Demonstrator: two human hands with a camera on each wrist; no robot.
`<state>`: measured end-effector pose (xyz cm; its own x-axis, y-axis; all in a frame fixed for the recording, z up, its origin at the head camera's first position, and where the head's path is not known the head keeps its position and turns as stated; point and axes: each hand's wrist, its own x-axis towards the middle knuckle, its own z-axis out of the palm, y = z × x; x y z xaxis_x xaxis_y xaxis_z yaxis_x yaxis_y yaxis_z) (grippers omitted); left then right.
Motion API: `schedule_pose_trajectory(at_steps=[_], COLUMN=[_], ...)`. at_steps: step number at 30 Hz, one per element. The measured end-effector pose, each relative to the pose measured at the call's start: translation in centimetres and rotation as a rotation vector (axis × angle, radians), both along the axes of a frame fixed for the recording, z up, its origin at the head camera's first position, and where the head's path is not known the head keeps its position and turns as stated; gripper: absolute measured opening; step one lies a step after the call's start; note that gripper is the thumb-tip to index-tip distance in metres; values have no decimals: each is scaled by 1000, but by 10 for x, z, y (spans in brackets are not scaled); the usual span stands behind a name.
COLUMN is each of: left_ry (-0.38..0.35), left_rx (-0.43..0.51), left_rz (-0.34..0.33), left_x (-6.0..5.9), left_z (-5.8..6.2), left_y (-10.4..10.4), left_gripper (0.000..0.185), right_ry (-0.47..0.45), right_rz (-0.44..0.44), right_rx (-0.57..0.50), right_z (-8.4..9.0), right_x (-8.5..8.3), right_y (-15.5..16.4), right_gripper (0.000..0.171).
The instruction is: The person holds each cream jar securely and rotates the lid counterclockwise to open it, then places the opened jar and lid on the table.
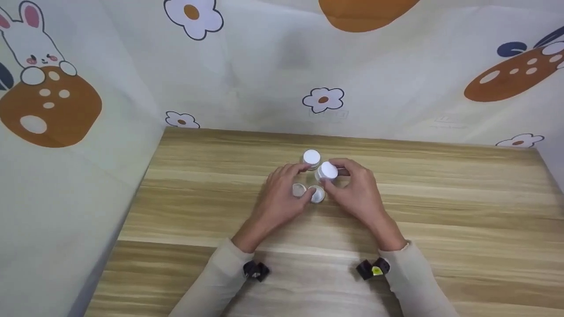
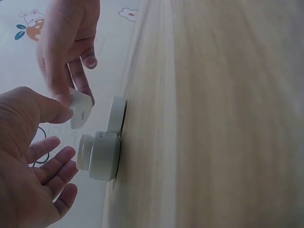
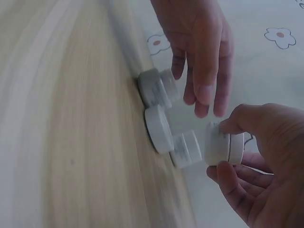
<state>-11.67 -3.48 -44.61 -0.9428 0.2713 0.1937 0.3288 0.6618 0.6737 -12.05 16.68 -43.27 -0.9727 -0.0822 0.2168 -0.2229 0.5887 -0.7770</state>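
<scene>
Both hands meet over a cluster of small white jars mid-table. My right hand (image 1: pixel 352 189) pinches a small white jar (image 1: pixel 327 171), lifted off the wood; the same jar (image 3: pixel 223 147) shows between thumb and fingers (image 3: pixel 228 126) in the right wrist view. My left hand (image 1: pixel 282 193) hovers with relaxed, spread fingers (image 2: pixel 52 161) beside an uncapped jar (image 2: pixel 102 154) standing on the table. A flat white lid (image 1: pixel 317 193) lies next to the uncapped jar (image 1: pixel 299 190). A capped jar (image 1: pixel 311 157) stands just behind them.
The wooden table (image 1: pixel 440 211) is walled on three sides by cartoon-print cloth (image 1: pixel 264 66) with flowers and a rabbit. Bare wood stretches left, right and in front of the cluster. Black wrist cameras (image 1: pixel 255 269) sit on both sleeves.
</scene>
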Motion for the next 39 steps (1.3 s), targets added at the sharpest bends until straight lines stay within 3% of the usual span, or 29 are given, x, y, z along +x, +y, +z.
schedule_pose_trajectory(at_steps=[5, 16, 23, 28, 33, 39], left_ry=[22, 53, 46, 69, 67, 22], left_rx=[-8, -4, -27, -37, -38, 55], left_rz=[2, -12, -3, -8, -12, -13], left_x=[2, 5, 6, 9, 10, 11], left_z=[-2, 0, 2, 4, 6, 9], left_y=[-1, -2, -3, -2, -1, -1], left_gripper=[57, 49, 52, 50, 51, 51], right_ry=[-17, -42, -49, -19, 17, 23], right_rz=[39, 96, 21, -41, -20, 23], right_rx=[-75, -91, 16, 120, 147, 132], right_z=[4, 6, 12, 15, 17, 22], right_x=[6, 12, 15, 17, 19, 21], right_y=[-9, -16, -14, -15, -15, -13], right_gripper=[37, 40, 48, 34, 25, 27])
